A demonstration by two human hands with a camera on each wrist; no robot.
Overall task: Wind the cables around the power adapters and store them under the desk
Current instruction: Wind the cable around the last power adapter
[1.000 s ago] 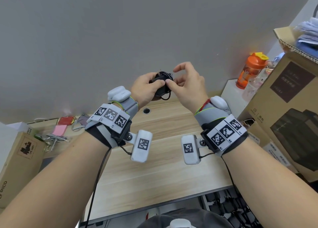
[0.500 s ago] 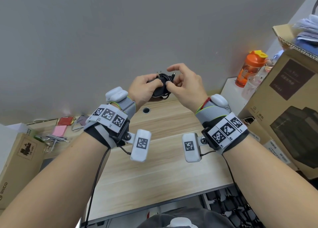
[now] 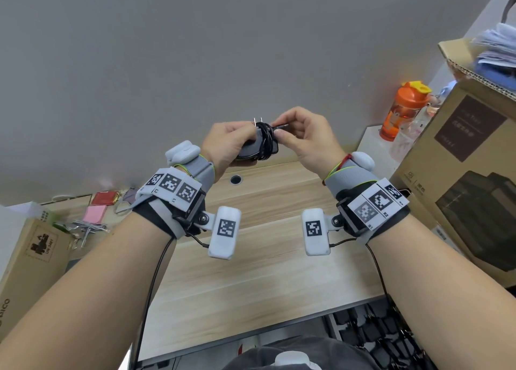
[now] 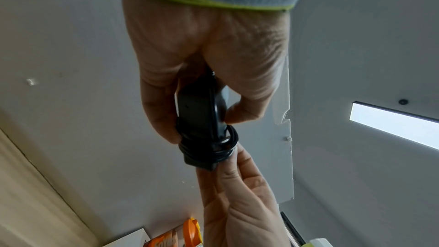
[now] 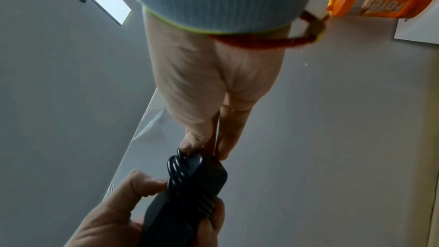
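Two hands meet at about 12 o'clock above the wooden counter (image 3: 251, 263), raised in front of the grey wall. The left hand (image 3: 223, 143) has its grip wrapped round the black power adapter (image 3: 251, 153), thumb on one flat side and fingers on the other, as the left wrist view shows (image 4: 199, 108). Several turns of the black cable (image 3: 265, 138) lie wound crosswise round the adapter's far end; the coils show as tight parallel loops in the right wrist view (image 5: 187, 181). Two metal prongs (image 3: 257, 120) stick up from the adapter's top edge.

The right hand (image 3: 307, 140) sits at 3 o'clock of the adapter, its thumb and forefinger pinching the loose end of the cable against the coils. In the right wrist view that thumb tip presses right at the topmost loop, touching it. The other right fingers curl loosely behind.

Both wrists wear grey straps with black-and-white marker tags and white camera pods.

At 2 o'clock an orange bottle (image 3: 402, 110) stands on a white surface, beside a large cardboard box (image 3: 458, 174) at 3 o'clock. At 9 o'clock another cardboard box (image 3: 33, 258) stands on the counter's left, with a pink note pad (image 3: 95, 213) and a tangle of white cables (image 3: 86, 228) near it. A round cable hole (image 3: 236, 179) is in the counter just below the hands. Under the counter's near edge, at 5 o'clock, dark adapters (image 3: 377, 330) lie packed together.
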